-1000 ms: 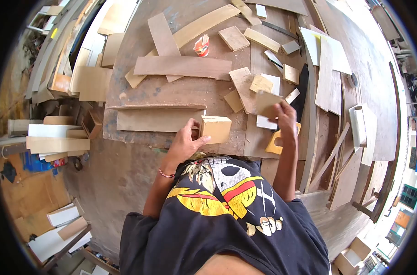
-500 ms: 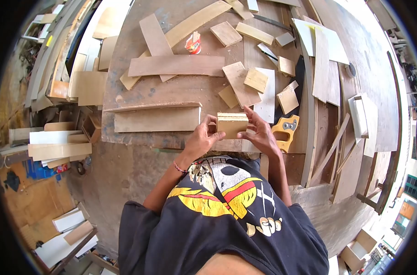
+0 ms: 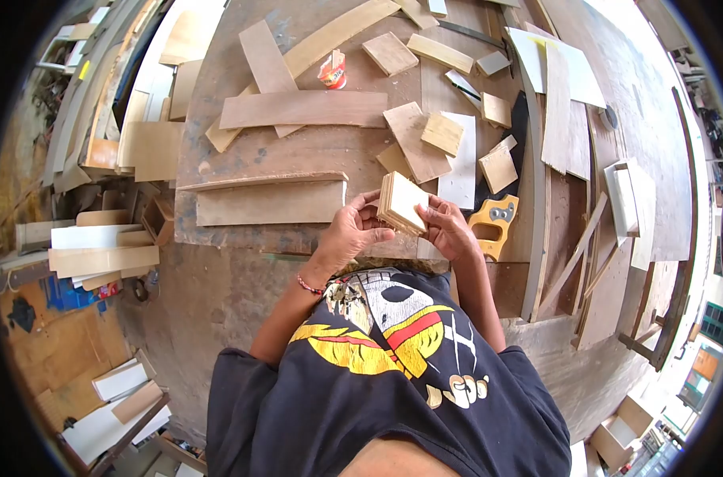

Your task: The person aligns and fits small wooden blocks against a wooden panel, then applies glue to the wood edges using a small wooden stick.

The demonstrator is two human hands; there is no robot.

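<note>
Pale square stack of layered wooden pieces [image 3: 405, 202] turned in last half-second: layered edges swung from far side to left; pieces together, so grip seems secure. Held over near edge of brown wooden counter [image 3: 258, 163]. Left hand [image 3: 350, 233], right hand [image 3: 453, 232]: fingers pinching opposite sides.

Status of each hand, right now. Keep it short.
Left hand: fingers curled, holding the stack of wood blocks at its left side.
Right hand: closed on the same stack at its right side, thumb on the face.
</note>
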